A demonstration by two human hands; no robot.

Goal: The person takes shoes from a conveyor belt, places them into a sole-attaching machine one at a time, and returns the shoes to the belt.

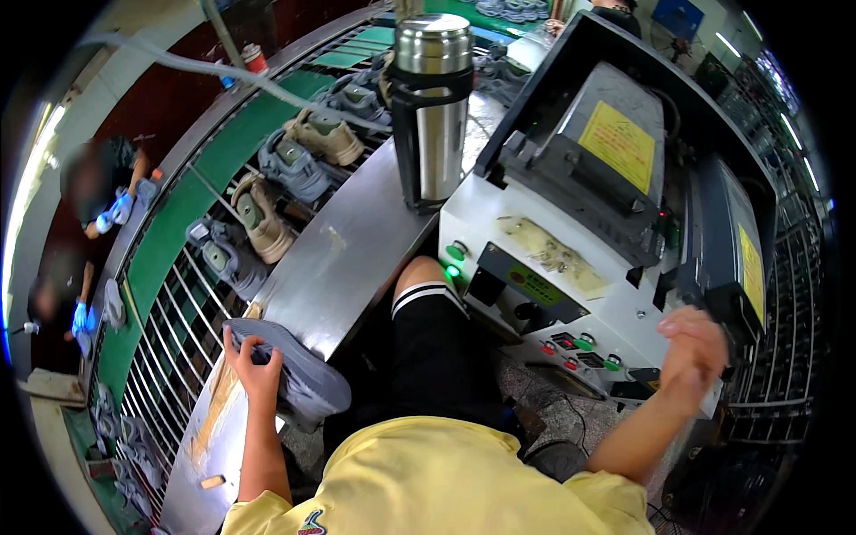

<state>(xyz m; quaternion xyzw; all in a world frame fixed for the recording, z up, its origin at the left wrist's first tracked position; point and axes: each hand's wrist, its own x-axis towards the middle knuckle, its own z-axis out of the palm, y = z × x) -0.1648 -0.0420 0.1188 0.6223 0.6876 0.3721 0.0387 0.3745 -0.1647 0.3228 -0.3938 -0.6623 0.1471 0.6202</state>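
A grey shoe [308,370] lies tilted at the near edge of the metal bench, on my left. My left hand [256,364] grips it by the side, thumb and fingers curled at its edge. Away to the right, my right hand [694,343] is raised in front of the white machine [499,232], below its right dark unit [733,241]. Motion smears its fingers, and nothing can be made out in them. Buttons and small displays [571,343] line the machine's lower front, left of this hand.
A steel thermos [439,143] stands on the metal bench [343,254] beside the machine. Beyond the bench, several grey and tan shoes [259,218] sit along a rack of metal rods with a green belt [165,241]. Two people with blue-gloved hands [114,212] are at the far left.
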